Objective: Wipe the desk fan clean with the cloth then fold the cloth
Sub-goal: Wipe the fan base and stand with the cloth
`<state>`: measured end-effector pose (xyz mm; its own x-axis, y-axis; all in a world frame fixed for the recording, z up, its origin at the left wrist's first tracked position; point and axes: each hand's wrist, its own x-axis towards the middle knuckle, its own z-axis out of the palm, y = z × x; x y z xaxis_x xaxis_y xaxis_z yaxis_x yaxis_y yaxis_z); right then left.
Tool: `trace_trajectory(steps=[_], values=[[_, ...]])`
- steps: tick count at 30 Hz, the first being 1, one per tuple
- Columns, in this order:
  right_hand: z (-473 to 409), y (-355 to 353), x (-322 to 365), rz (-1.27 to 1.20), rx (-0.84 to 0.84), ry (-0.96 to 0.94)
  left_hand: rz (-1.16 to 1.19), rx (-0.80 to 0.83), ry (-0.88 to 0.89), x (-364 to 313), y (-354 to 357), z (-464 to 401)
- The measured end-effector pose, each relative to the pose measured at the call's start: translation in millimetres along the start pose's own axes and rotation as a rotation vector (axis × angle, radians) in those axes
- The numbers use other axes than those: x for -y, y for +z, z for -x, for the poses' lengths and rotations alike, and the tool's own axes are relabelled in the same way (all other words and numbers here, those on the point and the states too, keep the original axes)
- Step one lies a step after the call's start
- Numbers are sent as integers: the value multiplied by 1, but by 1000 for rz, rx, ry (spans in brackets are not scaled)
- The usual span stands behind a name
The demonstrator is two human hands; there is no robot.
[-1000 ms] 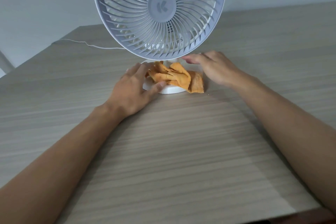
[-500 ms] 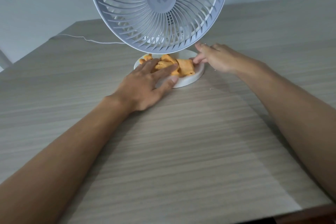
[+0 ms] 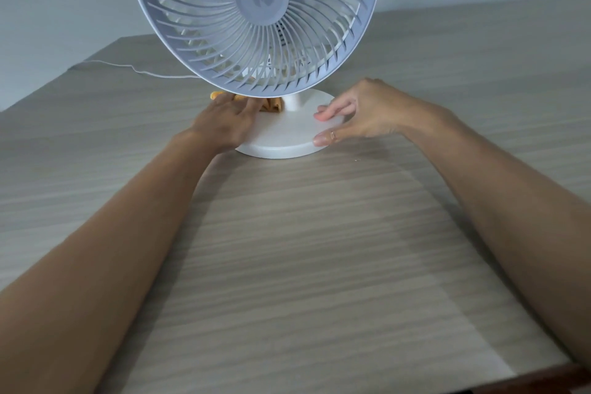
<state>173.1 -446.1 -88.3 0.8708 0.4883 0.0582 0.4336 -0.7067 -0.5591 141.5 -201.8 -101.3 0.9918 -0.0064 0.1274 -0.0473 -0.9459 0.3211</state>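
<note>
A white desk fan (image 3: 256, 19) stands on its round base (image 3: 284, 134) at the far middle of the wooden table. The orange cloth (image 3: 271, 104) lies bunched on the left rear part of the base, beside the stem, mostly hidden under my left hand (image 3: 227, 121) and the grille. My left hand presses flat on the cloth at the base's left side. My right hand (image 3: 361, 115) grips the base's right edge, fingers on top and thumb against the rim.
A thin white power cable (image 3: 128, 67) runs across the table from behind the fan to the left. A plain wall stands behind the table. A dark edge (image 3: 543, 377) marks the table's near right corner.
My left hand has pushed the cloth from the front of the base back to its left rear. My right hand has moved onto the base's right edge and taken hold of it.
</note>
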Motion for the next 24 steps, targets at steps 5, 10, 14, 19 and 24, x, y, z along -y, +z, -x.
trace_trajectory(steps=[5, 10, 14, 19, 24], values=[[-3, 5, -6, -39, -37, -30, 8, 11, -10, 1, 5, 0], [-1, 9, -8, -61, -76, -54, 23, 15, 31, -6, -1, 26], [1, 10, -7, -54, -85, -60, 51, 35, 74, -14, -2, 51], [2, 11, -4, 21, -99, -70, 52, 67, 206, -34, 5, 71], [6, 12, -1, 27, -117, -81, 54, 73, 282, -40, 7, 75]])
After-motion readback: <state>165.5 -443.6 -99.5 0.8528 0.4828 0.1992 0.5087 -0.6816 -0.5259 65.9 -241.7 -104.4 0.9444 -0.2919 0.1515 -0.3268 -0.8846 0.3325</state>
